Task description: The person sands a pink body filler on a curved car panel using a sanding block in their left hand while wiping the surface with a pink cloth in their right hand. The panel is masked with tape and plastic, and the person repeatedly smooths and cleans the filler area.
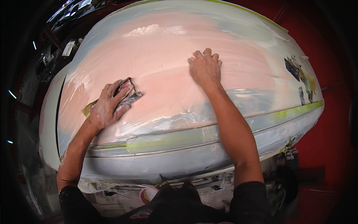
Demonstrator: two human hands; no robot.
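Note:
A broad curved car panel [160, 74], coated with pink filler over grey and white patches, spreads out in front of me. My left hand [107, 102] grips a sanding block [132, 96] wrapped in dark, dusty sandpaper, pressed to the panel's left part. A yellowish end of the paper sticks out beside the wrist. To the right and farther up, my right hand [205, 67] rests on the pink area with its fingers bent and slightly apart. No tool shows in it, though its palm side is hidden. Pale dust coats both hands.
Yellow-green masking tape [164, 141] runs along the panel's near edge. Torn paper or tape scraps [302, 76] cling at its right side. Below, near my body, stands a pink-rimmed container [148, 195]. A red surface [324, 149] lies at the right; dark clutter fills the left.

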